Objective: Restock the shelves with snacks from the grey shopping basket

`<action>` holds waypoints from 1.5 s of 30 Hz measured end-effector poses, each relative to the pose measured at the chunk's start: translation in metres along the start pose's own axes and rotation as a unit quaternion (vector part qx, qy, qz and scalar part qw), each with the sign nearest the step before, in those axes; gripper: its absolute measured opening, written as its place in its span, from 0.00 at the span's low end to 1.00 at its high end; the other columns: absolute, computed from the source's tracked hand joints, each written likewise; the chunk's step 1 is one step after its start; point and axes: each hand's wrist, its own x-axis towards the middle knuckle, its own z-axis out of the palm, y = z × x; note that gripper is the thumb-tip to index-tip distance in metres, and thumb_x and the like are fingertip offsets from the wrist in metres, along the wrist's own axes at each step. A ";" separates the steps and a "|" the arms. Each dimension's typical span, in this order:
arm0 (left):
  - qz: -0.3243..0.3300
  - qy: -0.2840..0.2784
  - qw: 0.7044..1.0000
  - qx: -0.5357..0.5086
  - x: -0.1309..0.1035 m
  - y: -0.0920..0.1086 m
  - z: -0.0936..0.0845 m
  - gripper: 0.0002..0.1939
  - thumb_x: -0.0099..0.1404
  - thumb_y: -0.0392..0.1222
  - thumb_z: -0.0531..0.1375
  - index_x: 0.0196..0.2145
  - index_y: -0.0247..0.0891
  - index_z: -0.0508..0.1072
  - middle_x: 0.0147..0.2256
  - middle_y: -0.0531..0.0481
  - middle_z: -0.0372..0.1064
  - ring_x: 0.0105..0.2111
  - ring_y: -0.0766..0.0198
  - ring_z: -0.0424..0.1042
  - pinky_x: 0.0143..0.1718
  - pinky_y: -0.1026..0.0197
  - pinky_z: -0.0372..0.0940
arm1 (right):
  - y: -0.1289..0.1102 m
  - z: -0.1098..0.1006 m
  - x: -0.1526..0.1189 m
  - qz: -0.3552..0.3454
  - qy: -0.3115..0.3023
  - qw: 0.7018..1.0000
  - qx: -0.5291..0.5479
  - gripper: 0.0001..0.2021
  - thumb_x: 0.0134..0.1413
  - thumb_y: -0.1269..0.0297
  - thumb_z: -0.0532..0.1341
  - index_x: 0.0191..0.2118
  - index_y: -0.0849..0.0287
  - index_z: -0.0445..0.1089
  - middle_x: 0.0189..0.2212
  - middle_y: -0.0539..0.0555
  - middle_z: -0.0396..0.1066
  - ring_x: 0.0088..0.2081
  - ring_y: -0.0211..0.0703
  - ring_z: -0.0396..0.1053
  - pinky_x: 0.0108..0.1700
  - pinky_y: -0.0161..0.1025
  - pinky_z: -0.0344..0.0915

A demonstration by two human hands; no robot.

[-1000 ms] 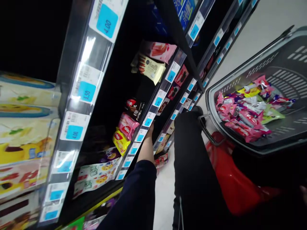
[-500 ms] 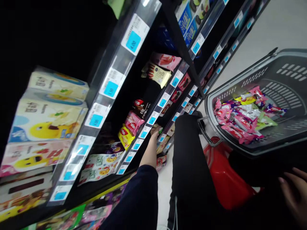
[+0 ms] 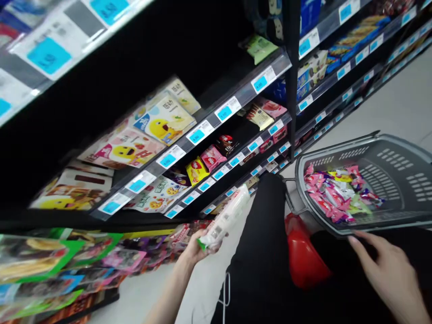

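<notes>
My left hand [image 3: 200, 246] is closed around one end of a long white snack packet [image 3: 229, 216] with a green tip, held up in front of the lower shelves. Small print and dark squares show on the packet, too blurred to read. My right hand [image 3: 388, 265] lies by the near rim of a grey shopping basket [image 3: 401, 135], fingers apart; one fingertip seems to touch the rim. Inside the basket is a heap of small wrapped sweets [image 3: 332, 191], mostly pink, with yellow, white, purple and green ones.
Shelves with blue price tags run along the left; boxed snacks [image 3: 165, 123] and a yellow packet [image 3: 196, 171] sit on them. Hanging snack bags [image 3: 40, 256] fill the lower left. A red object [image 3: 303, 256] stands below the basket, beside my black-clad leg [image 3: 259, 234].
My left hand has come back from the low shelf, bringing the white packet out. My right hand has moved up to the basket's rim. The view has shifted, showing more of the shelves.
</notes>
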 end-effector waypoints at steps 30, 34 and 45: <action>0.114 -0.211 0.967 0.084 0.199 -0.061 0.209 0.29 0.64 0.52 0.52 0.58 0.33 0.56 0.40 0.33 0.71 0.29 0.52 0.75 0.23 0.55 0.71 | 0.022 0.009 0.102 0.234 0.017 0.781 0.579 0.21 0.31 0.59 0.70 0.35 0.58 0.65 0.27 0.49 0.73 0.24 0.46 0.73 0.29 0.45 0.74; 0.063 -0.247 0.964 0.074 0.201 -0.060 0.206 0.33 0.64 0.59 0.47 0.59 0.36 0.53 0.43 0.33 0.70 0.31 0.50 0.74 0.22 0.53 0.70 | 0.024 0.014 0.104 0.271 0.010 0.773 0.573 0.21 0.34 0.57 0.69 0.37 0.58 0.65 0.28 0.49 0.73 0.25 0.46 0.73 0.29 0.47 0.73; -0.217 -0.403 0.875 0.157 0.174 -0.051 0.207 0.35 0.52 0.55 0.61 0.54 0.34 0.62 0.45 0.36 0.68 0.44 0.42 0.69 0.42 0.38 0.61 | 0.018 0.016 0.096 0.209 0.023 0.827 0.521 0.22 0.32 0.55 0.66 0.36 0.60 0.67 0.24 0.48 0.70 0.24 0.43 0.68 0.24 0.39 0.67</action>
